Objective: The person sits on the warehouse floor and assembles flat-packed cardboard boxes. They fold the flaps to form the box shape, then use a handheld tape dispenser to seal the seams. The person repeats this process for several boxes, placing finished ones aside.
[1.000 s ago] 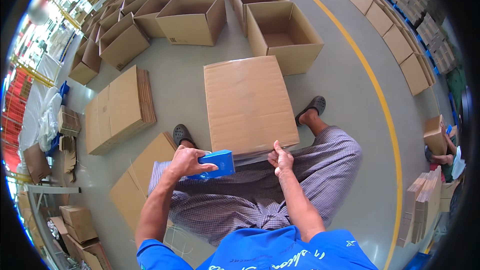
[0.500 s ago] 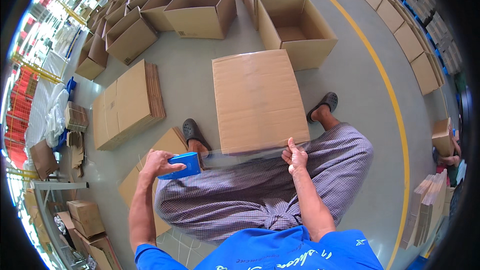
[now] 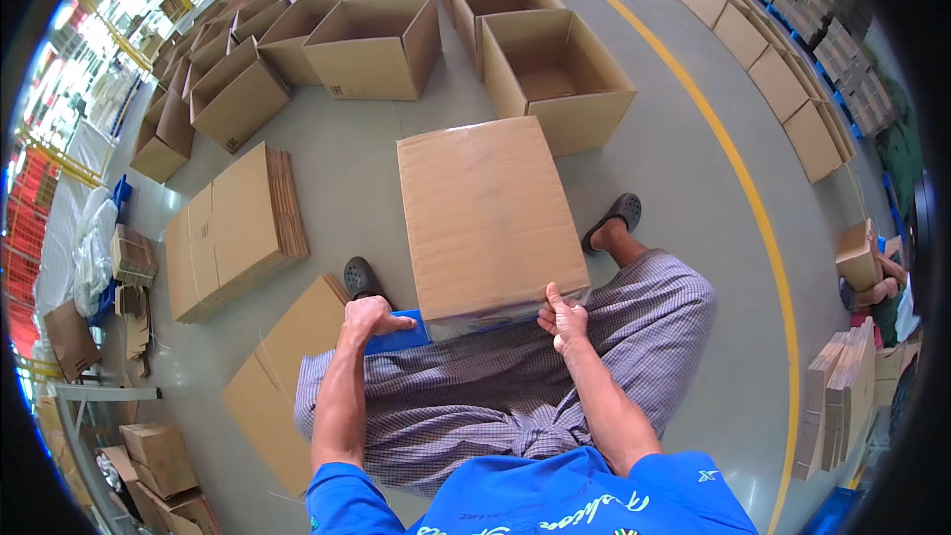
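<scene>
Fingers of the left hand [image 3: 370, 318] curl round one blue tape dispenser [image 3: 400, 336], thumb out along its top, at the box's near left corner; contact there, can't tell. Right hand [image 3: 563, 320]: thumb up on the near edge, other fingers bent in; can't tell if they pinch anything. One closed brown cardboard box [image 3: 490, 223] sits in front of the lap, between two dark perforated clogs [image 3: 616, 219], worn. Clear tape [image 3: 495, 320] shows along its near side, between the hands. Left of that: one flat brown cardboard piece [image 3: 269, 391] by the knee, one strapped stack of flat cartons [image 3: 223, 236] beyond. Ahead: at least three open brown boxes [image 3: 570, 119] in the right row, a bigger open-box group [image 3: 367, 64] left, overlapping, no exact count. One yellow floor line [image 3: 738, 160] curves past on the right.
</scene>
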Tool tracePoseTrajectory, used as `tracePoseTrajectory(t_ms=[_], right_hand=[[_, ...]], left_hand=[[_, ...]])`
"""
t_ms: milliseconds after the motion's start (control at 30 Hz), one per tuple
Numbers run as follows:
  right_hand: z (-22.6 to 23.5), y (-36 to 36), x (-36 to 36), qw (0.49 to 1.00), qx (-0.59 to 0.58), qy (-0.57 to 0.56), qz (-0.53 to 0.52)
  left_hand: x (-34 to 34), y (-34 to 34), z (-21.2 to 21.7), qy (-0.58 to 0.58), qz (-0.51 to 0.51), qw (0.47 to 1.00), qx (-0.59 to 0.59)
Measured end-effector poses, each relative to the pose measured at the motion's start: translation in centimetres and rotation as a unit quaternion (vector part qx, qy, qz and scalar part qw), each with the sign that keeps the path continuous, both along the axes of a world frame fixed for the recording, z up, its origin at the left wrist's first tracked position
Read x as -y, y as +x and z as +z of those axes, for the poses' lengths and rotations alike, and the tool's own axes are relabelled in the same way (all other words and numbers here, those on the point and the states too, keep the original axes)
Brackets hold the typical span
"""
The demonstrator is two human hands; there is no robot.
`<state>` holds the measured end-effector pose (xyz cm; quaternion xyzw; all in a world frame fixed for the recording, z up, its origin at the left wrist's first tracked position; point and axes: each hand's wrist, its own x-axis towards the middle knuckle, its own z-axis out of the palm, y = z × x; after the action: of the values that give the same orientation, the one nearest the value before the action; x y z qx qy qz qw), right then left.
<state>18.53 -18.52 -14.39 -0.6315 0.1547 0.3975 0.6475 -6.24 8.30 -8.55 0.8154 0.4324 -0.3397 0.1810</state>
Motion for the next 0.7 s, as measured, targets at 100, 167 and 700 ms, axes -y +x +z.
tracePoseTrajectory(t_ms=[100, 167, 700], right_hand=[[-0.1, 0.7, 0.7, 1.000, 0.000, 0.007, -0.018], [0.0, -0.6, -1.0, 1.000, -0.016, 0.009, 0.014], [-1.1, -0.9, 1.6, 0.972, -0.128, 0.196, 0.001]], left_hand=[[1.9, 1.3, -2.1, 0.133, 0.027, 0.990, 0.024], [2.1, -3.5, -6.9, 0.140, -0.082, 0.986, -0.042], [4.0, 7.1, 2.9, 0.270, 0.078, 0.848, 0.450]])
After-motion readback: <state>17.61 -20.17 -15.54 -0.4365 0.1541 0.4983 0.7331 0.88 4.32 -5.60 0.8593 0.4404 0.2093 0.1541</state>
